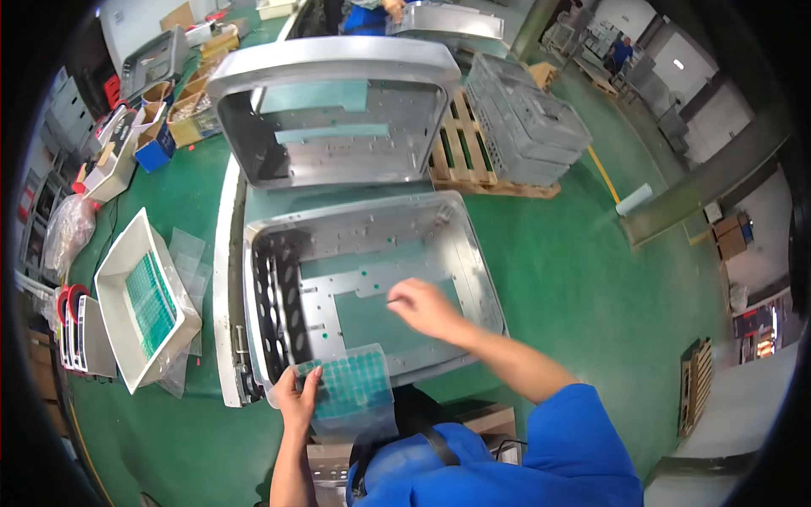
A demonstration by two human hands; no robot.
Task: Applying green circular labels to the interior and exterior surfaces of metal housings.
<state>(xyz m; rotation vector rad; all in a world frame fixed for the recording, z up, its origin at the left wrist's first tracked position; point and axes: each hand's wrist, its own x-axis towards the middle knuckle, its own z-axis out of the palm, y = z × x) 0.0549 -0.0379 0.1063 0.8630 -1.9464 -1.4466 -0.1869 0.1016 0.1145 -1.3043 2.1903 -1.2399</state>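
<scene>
My left hand [297, 397] pinches the left edge of a clear sheet of round green stickers [348, 384] between thumb and fingers. The sheet lies over the near left corner of an open metal housing [473, 262], which has cutouts in its floor and a row of holes along its left wall. Small green dots show on the metal. Above the housing's floor is my right hand [421, 309], its fingers pinched together. A tiny dark tip shows at those fingers; what it is I cannot make out.
A second metal housing [334, 55] stands tilted up behind the first. To the left, a cream bin [114, 283] holds more green sticker sheets. Grey crates [528, 118] sit on a wooden pallet [498, 183] at the far right. Another person's hand [394, 8] shows at the top.
</scene>
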